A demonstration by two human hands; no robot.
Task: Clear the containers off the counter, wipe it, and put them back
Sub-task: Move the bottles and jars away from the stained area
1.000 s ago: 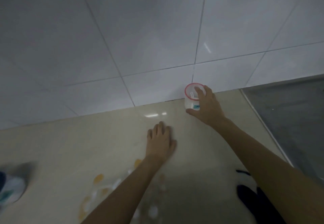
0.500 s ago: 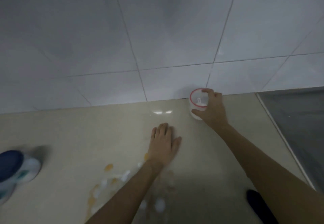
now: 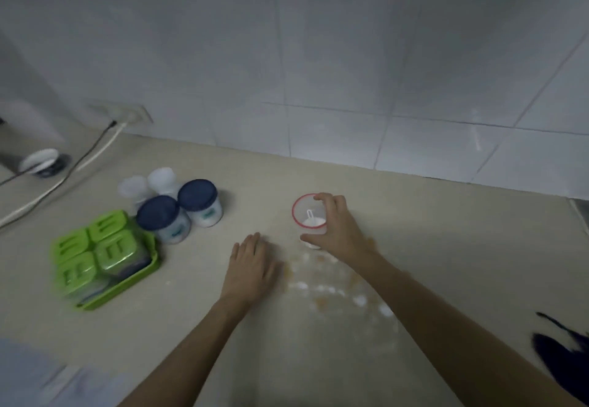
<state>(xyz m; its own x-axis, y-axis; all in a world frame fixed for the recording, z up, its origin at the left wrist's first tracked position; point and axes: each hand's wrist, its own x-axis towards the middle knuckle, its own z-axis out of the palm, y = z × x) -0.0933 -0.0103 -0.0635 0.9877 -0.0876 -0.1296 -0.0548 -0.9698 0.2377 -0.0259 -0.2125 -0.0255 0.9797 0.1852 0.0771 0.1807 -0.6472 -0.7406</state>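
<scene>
Jars (image 3: 181,212) left of right hand (image 3: 338,231), seemingly clear.

Glossy tiled wall (image 3: 334,56); smooth beige counter (image 3: 446,231); clear plastic cup (image 3: 307,215).

We are showing two bare forearms, no sleeves reaching into view, no watch, no rings, no gloves. Left hand (image 3: 251,266) and right hand (image 3: 341,231) are appearing bare too, short nails (blur is hiding finer detail). We are wearing something pale grey-blue, glimpsed at lower left corner (image 3: 35,374), fabric kind unclear.
</scene>
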